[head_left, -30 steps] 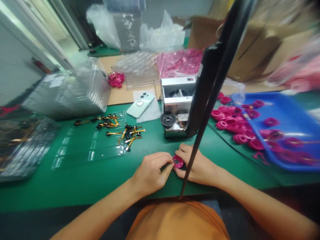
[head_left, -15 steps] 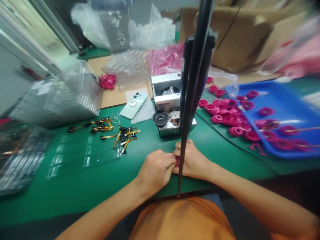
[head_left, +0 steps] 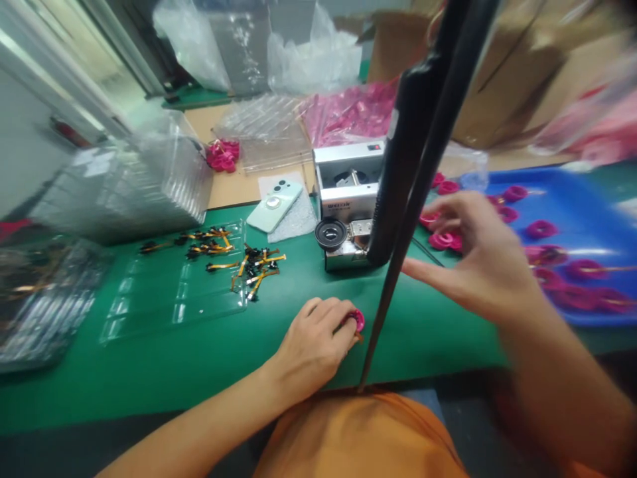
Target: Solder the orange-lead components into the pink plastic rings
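Observation:
My left hand is closed around a pink ring-shaped plastic part, low over the green mat near the front edge. An orange strip shows below that part, by the fingertips. Blurred by motion, my right hand is raised at the right with thumb and fingers spread; nothing shows in it. Beneath and behind its fingers lies a pile of pink round parts, partly hidden by the hand. Small black camera modules with orange flex cables lie loose to the left of my left hand.
A dark upright pole crosses the view before a silver machine. A blue tray at the right holds several pink parts. Left of centre are a clear plastic tray, a pale green phone and stacked clear trays.
My right hand has let go of the pink part and moved right and up, opening over the pink pile. My left hand keeps the part. The view has shifted slightly.

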The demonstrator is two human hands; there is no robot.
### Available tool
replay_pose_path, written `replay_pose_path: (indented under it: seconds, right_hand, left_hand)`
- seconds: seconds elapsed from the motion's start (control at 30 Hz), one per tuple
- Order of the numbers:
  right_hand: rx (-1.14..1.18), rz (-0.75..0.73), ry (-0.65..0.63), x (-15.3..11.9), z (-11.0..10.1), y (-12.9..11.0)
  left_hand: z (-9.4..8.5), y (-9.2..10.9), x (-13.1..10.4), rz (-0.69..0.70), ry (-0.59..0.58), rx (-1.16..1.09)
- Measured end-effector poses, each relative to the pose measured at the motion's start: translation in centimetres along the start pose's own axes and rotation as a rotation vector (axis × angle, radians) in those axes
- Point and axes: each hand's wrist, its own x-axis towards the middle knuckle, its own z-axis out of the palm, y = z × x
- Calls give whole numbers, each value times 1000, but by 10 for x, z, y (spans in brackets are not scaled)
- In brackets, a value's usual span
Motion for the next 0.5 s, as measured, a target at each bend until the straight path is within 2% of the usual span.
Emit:
replay_pose_path:
  seconds: [0.03, 0.13, 0.2, 0.27, 0.3, 0.4, 0.43, 0.5]
  right_hand:
    - [33, -13, 66, 10, 5, -3]
    - [296, -10, 29, 29, 33, -15]
    - [398, 21, 108, 30, 49, -21]
    - [445, 55, 150, 25, 54, -23]
    - [501, 72, 110, 21, 53, -21]
    - [730, 127, -164, 16, 41, -12]
    - [782, 148, -220, 16, 36, -10]
    - [815, 202, -223, 21, 29, -8]
  left_hand:
    - [3, -2, 0, -36, 11, -41]
    - [9, -11, 0, -88, -11, -196]
    - [10, -17, 1, -101, -63, -259]
    - [11, -21, 4, -112, -108, -253]
    - [11, -22, 5, -114, -118, -243]
    - [16, -24, 8, -120, -89, -232]
    - [19, -25, 8, -122, -61, -233]
    - [25, -25, 6, -122, -8, -242]
